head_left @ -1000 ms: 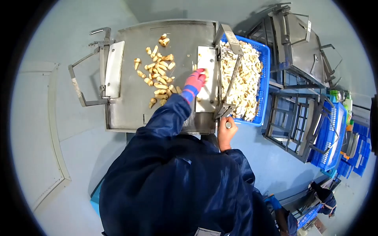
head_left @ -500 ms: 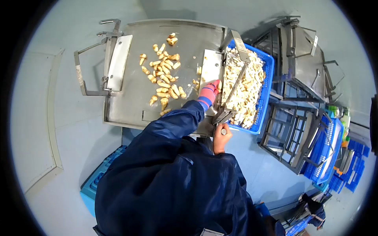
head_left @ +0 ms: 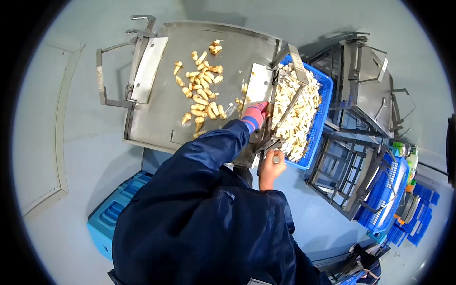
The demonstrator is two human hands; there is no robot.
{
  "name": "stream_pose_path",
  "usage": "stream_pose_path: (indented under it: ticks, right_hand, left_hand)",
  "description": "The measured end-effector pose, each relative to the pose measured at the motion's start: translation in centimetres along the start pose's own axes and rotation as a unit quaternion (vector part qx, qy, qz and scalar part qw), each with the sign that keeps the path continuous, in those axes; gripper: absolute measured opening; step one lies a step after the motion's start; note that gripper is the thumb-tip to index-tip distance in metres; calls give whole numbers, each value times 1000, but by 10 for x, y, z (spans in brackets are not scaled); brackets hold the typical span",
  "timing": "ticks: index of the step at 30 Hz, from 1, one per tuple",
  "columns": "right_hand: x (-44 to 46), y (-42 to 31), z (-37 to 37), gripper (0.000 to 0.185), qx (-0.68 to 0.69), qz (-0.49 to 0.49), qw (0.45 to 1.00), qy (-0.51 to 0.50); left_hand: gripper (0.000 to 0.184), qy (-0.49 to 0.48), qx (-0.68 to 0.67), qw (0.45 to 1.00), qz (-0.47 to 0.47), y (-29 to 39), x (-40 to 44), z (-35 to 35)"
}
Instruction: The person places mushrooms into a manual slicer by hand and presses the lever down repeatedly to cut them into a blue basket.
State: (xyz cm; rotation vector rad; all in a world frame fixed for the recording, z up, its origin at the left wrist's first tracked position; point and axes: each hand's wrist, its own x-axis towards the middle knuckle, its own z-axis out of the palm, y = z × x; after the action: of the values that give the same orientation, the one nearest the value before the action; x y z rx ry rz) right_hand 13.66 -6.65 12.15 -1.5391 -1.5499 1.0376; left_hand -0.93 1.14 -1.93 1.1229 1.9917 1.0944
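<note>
1. Hands at work: the left hand (head_left: 256, 115), in a pink-and-blue glove, rests fingers-forward on a white board (head_left: 259, 85); whether it grasps a piece cannot be told. Just beside it, the bare right hand (head_left: 272, 166) is wrapped around a round-ended handle (head_left: 276, 159) at the near end of a metal arm (head_left: 290, 107).
2. At far left, a teal box (head_left: 114, 213) sits below the bench (head_left: 156, 114), whose left edge bears a second white board (head_left: 150, 71) beside a bent metal frame (head_left: 100, 78).
3. Whole mushrooms (head_left: 202, 92), pale with brown patches, lie loosely clustered mid-bench, left of the gloved hand and apart from it. Small pieces (head_left: 240, 101) are scattered along the nearer white board's left edge.
4. Right of that board, the metal arm slants over a blue basket (head_left: 327, 99) heaped with pale cut pieces (head_left: 304, 114).
5. Farther right stand metal racks (head_left: 342, 166) and stacked blue crates (head_left: 418, 213).
</note>
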Motion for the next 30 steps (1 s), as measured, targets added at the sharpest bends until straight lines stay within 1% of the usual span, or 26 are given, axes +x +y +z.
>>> stream_pose_path:
  ticks: [2,3,5,6,7,8,10,11,12,14,16,17,20,21,24,25,26,28,30]
  right_hand:
    - [-8,57,8,19,-21,-71,997,0]
    - [-10,58,14,20,0,-30,999,-15]
    - [-3,61,10,20,-1,-21,1000,5]
    - [-5,35,5,21,-4,-7,1000,14]
    - [1,-5,0,21,1,13,1000,8]
    - [3,-4,0,21,20,27,999,2]
    - [-4,26,3,20,-34,-53,998,4]
    - [-9,48,9,19,-21,-85,996,14]
    - [-11,48,11,19,-16,-36,999,-13]
    - [-10,49,8,19,-20,-43,999,2]
    - [-1,4,1,20,-25,-18,999,21]
    - [3,-14,-3,20,-18,28,999,5]
    - [-5,24,6,20,-45,-80,995,36]
    - [-10,52,11,19,-30,-68,997,33]
    - [-14,73,13,19,-31,-30,999,9]
    - [-12,59,11,20,-22,-62,998,15]
    - [-12,56,10,20,-8,-45,999,11]
    - [-11,46,10,21,8,-41,999,17]
    - [-10,45,10,23,2,-45,999,17]
  left_hand:
    - [41,-29,-59,997,-35,4,3,-1]
    - [39,-29,-49,997,-43,18,-1,-12]
    - [39,-16,-123,991,-42,14,6,-6]
    - [39,-16,-158,986,-49,6,2,-1]
    - [40,26,-51,998,38,-20,5,14]
    - [41,5,-34,999,10,-14,6,12]
    - [38,-23,-83,996,-35,8,4,-4]
    - [38,-48,-109,991,-53,5,8,-3]
    - [39,-74,-134,985,-75,7,7,-6]
    - [38,-57,-99,992,-53,10,7,-10]
    - [37,-30,-64,997,-27,14,3,-12]
    - [37,-77,-180,978,-75,18,3,-14]
    - [34,3,-105,994,1,-22,13,23]
    - [34,-25,-89,995,-45,13,4,-3]
    - [32,21,-59,996,-61,9,4,12]
    - [32,65,-35,997,-36,12,5,16]
    - [30,65,-33,994,-88,17,8,21]
    - [29,73,-55,990,-108,29,18,21]
    - [29,53,-185,976,-97,51,22,7]
